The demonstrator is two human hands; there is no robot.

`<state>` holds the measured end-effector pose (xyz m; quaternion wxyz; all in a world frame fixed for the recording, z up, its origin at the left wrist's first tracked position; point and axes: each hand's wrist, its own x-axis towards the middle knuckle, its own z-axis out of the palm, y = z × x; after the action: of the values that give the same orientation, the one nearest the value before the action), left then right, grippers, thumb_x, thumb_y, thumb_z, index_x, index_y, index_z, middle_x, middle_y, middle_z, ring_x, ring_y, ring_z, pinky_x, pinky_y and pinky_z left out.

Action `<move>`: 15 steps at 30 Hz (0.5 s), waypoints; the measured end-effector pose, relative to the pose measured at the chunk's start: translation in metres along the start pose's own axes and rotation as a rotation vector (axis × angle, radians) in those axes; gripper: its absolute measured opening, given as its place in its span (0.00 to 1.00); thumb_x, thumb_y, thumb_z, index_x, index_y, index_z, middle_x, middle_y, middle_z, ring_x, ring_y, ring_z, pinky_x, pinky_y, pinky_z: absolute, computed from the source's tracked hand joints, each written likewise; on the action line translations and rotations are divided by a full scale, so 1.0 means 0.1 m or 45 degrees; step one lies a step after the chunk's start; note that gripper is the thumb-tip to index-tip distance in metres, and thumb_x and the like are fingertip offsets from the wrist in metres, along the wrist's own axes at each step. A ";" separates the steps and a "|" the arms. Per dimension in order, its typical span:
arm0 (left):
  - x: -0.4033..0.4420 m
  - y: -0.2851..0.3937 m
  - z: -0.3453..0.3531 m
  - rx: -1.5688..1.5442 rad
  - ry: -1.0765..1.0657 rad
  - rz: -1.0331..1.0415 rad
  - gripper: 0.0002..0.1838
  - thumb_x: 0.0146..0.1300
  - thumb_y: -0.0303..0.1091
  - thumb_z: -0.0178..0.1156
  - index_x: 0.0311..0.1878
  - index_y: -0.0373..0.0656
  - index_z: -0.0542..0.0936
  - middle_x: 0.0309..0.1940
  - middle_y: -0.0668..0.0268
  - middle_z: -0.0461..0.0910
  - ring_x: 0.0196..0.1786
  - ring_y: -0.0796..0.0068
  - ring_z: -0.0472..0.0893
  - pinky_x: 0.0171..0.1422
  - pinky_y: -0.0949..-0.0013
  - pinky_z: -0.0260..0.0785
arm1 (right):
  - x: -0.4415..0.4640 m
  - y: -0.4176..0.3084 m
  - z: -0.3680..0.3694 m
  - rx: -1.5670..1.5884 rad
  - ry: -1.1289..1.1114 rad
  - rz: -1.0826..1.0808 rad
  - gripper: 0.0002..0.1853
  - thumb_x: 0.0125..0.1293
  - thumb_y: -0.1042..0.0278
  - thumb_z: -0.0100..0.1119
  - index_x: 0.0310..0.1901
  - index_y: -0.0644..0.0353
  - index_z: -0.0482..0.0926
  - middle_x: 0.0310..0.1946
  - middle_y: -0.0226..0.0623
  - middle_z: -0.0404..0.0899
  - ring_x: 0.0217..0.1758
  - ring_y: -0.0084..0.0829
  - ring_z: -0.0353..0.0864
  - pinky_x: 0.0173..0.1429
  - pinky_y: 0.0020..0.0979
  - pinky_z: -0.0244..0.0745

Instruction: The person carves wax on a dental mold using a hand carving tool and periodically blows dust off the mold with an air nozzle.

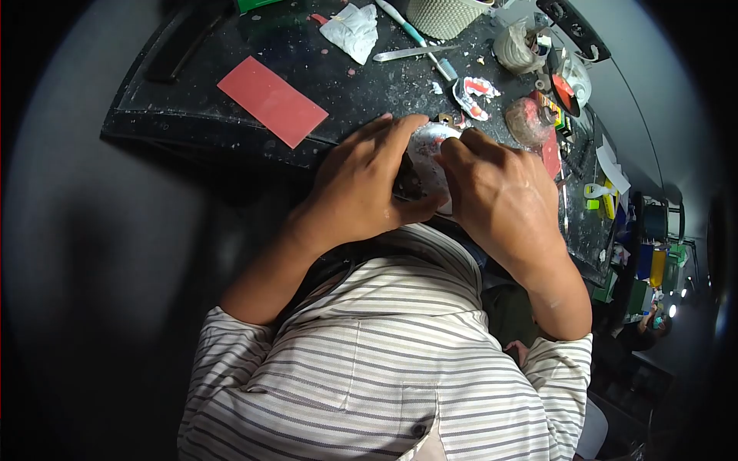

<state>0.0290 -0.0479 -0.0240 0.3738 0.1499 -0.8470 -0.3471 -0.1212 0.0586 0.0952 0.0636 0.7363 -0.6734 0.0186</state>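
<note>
My left hand (360, 178) curves around a rounded white plaster dental model (430, 164) at the table's front edge, fingers over its far side and thumb along the near side. My right hand (500, 184) is closed above the model's right part, fingers curled down onto it. Whatever its fingertips pinch is hidden behind the knuckles. Just beyond them lies a horseshoe-shaped dental cast (477, 97) with red and white on it. To the left a flat pink wax sheet (274, 101) rests on the black table.
A toothbrush (419, 38) and a metal spatula (411, 53) lie behind, near crumpled tissue (351, 32) and a woven basket (443, 17). At right stand a glass jar (530, 121) and a plastic-lined container (520, 46). White crumbs dot the black table (307, 46).
</note>
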 end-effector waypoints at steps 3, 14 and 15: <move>-0.01 0.00 0.01 -0.026 0.000 -0.030 0.51 0.50 0.44 0.86 0.76 0.40 0.72 0.63 0.46 0.85 0.66 0.39 0.84 0.74 0.46 0.75 | 0.03 -0.02 -0.09 -0.030 -0.062 0.071 0.06 0.71 0.65 0.70 0.41 0.56 0.84 0.38 0.38 0.87 0.36 0.50 0.88 0.38 0.48 0.80; -0.05 -0.03 0.04 0.024 0.007 -0.018 0.52 0.52 0.49 0.85 0.78 0.42 0.71 0.69 0.50 0.82 0.71 0.38 0.80 0.78 0.44 0.72 | 0.11 -0.05 -0.19 -0.081 -0.189 0.032 0.10 0.63 0.73 0.66 0.46 0.54 0.88 0.40 0.36 0.88 0.38 0.49 0.89 0.41 0.48 0.84; -0.06 -0.04 0.05 0.037 0.029 -0.002 0.53 0.52 0.50 0.85 0.78 0.42 0.71 0.68 0.50 0.82 0.71 0.37 0.80 0.78 0.43 0.72 | 0.12 -0.05 -0.20 -0.080 -0.191 0.029 0.10 0.63 0.73 0.66 0.46 0.54 0.88 0.40 0.36 0.88 0.38 0.49 0.89 0.41 0.48 0.84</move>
<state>0.0289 -0.0451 -0.0324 0.3808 0.1599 -0.8476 -0.3332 -0.1136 0.0497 0.1155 0.0360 0.7255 -0.6848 -0.0572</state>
